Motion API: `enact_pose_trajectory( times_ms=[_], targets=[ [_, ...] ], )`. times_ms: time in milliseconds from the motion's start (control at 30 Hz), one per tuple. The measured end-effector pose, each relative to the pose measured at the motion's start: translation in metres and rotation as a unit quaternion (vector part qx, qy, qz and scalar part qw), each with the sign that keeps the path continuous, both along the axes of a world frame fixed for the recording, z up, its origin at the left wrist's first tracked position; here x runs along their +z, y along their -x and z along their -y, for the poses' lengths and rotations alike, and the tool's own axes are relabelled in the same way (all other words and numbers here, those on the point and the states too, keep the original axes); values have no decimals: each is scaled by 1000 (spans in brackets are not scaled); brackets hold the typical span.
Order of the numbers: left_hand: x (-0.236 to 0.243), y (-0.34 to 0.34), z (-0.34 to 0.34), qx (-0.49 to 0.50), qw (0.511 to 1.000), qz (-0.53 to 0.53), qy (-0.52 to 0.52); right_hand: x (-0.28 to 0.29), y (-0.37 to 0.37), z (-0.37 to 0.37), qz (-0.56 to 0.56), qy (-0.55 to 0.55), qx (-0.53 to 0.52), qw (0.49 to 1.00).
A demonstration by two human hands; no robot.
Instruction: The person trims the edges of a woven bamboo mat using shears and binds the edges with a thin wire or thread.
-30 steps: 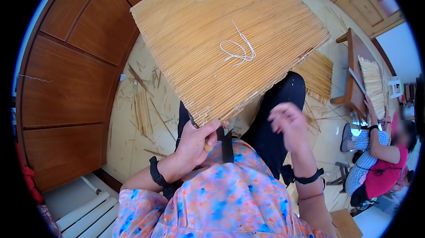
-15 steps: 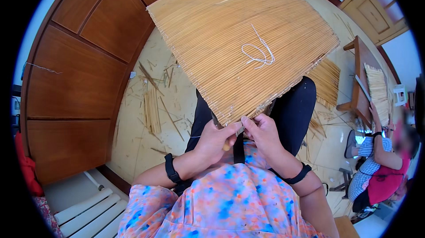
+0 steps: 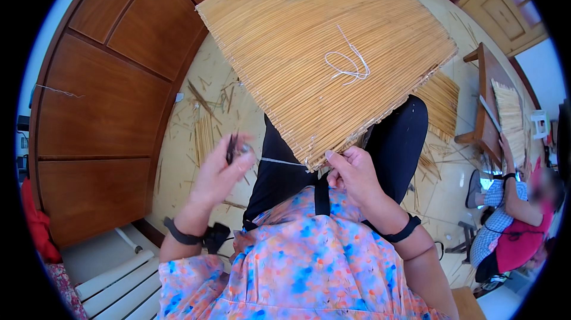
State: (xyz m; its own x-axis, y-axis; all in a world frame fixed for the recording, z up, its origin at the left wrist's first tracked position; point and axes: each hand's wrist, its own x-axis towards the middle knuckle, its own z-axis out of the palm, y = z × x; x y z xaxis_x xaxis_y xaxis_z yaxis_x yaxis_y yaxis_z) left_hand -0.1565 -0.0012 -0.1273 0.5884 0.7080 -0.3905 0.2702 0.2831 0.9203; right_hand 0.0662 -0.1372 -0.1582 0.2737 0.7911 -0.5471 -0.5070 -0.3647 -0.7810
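I am holding one flat tan reed mat [image 3: 309, 82] over black-trousered legs [image 3: 399, 135], right hand [image 3: 357, 178] pinching its corner, left hand [image 3: 219, 178] gripping a blurred dark object [image 3: 231, 149], brown wooden cabinet [image 3: 95, 118] bounding the left.

A bank of reddish-brown wooden panels [image 3: 101, 112] fills my left side, its edges bowed by the lens. Below it I make out a white ribbed radiator [image 3: 116, 273] beside a dark skirting board [image 3: 147, 232]. Cream tiled floor [image 3: 178, 201] spreads through the middle, its joint lines faint. At my upper right a pale wooden door [image 3: 499, 16] with glazed panes meets a white wall [image 3: 538, 73]. A low brown table [image 3: 491, 67] stands near that side, a white stool [image 3: 539, 125] beyond it. The light reaches me bright.
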Motion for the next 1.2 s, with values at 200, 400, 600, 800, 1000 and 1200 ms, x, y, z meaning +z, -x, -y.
enact_pose_trajectory(
  times_ms=[200,400,600,800,1000,1200],
  targets=[
    [64,-41,-38,-84,928,-93,-352,-2,-1,1,22,11,-4,1000],
    [78,-70,-70,-18,810,-90,-579,-1,1,3,39,23,-1,999],
    [27,-116,-116,-97,825,-124,-543,0,4,0,26,-2,-9,1000],
    [-1,-147,-133,-100,824,-165,-533,-2,3,2,28,11,-9,1000],
    [0,-122,-109,-59,773,-81,-627,-7,1,2,46,5,-19,999],
    [-21,-35,-43,-84,801,-48,-590,-5,3,4,31,-2,-23,999]
  ],
)
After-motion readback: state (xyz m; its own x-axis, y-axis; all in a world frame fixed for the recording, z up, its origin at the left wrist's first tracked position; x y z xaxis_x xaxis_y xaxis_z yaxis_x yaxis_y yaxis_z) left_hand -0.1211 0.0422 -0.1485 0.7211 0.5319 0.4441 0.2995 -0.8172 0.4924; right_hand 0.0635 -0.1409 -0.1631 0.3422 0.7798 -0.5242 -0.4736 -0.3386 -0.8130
